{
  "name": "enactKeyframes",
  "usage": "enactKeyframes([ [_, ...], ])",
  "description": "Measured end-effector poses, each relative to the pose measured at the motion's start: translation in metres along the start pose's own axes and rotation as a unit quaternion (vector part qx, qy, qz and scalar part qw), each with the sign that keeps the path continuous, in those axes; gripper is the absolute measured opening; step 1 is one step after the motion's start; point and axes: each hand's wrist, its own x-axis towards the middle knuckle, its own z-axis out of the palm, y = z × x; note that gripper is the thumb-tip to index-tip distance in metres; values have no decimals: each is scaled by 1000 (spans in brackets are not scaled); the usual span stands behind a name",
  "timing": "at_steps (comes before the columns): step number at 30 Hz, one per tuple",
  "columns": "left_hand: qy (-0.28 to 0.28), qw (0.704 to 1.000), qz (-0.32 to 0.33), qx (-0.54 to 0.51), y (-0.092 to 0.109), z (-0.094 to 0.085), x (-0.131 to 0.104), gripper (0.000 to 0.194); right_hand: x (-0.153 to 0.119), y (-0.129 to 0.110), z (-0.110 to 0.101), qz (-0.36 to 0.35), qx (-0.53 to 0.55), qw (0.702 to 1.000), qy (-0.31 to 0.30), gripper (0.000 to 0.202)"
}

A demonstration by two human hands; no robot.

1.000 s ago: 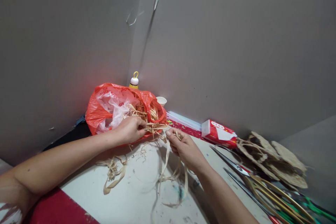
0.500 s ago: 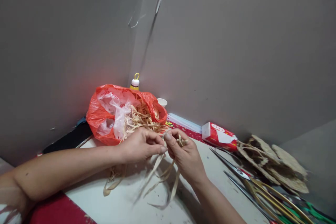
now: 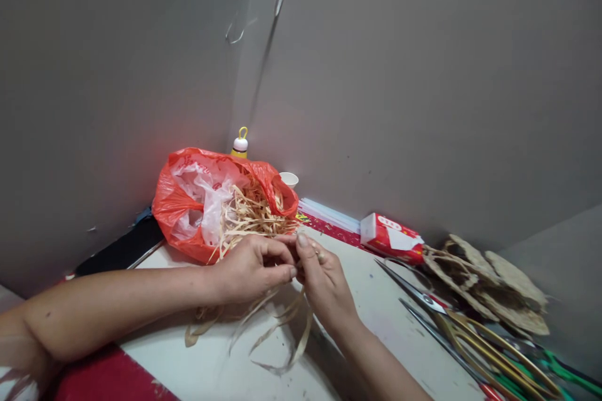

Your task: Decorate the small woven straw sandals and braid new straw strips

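My left hand (image 3: 256,268) and my right hand (image 3: 324,279) meet over the white tabletop, fingertips pinched close together. Between them they hold pale, flat, raffia-like strips (image 3: 306,333), whose loose ends curl down toward the table. The spot where the fingers grip is mostly hidden. A small pale bit shows between the curled fingers of my right hand. Just behind my hands, a red plastic bag (image 3: 164,203) lies open with a bundle of similar strips (image 3: 247,216) spilling out. Another loose strip (image 3: 190,335) lies below my left wrist.
To the right are large scissors (image 3: 451,313) with gold handles, green-handled tools (image 3: 564,373), brown fibrous pieces (image 3: 512,282) and a red-and-white tissue pack (image 3: 392,238). Behind the bag stand a yellow-and-white bottle (image 3: 240,145) and a white cup (image 3: 288,180). Grey walls enclose the corner.
My fingertips have drawn closer together, and my right hand has turned slightly. The hanging strip ends have swung and shifted a little to the left. The view has moved slightly.
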Motion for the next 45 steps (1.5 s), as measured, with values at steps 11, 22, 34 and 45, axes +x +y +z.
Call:
enactKeyframes([
  [11, -42, 975, -102, -192, 11, 16, 0, 37, 2, 0, -2, -56, -123, 991, 4, 48],
  [22, -95, 973, -192, -89, 13, 4, 2, 14, 1, 1, 1, -70, -178, 981, -45, 43],
  [34, -158, 923, -218, -274, 25, -7, -1, 23, 6, 4, -21, -38, 94, 994, 35, 36],
  [45, -147, 921, -199, -301, 19, -10, -3, 24, 0, -9, -20, -131, -46, 988, 61, 16],
])
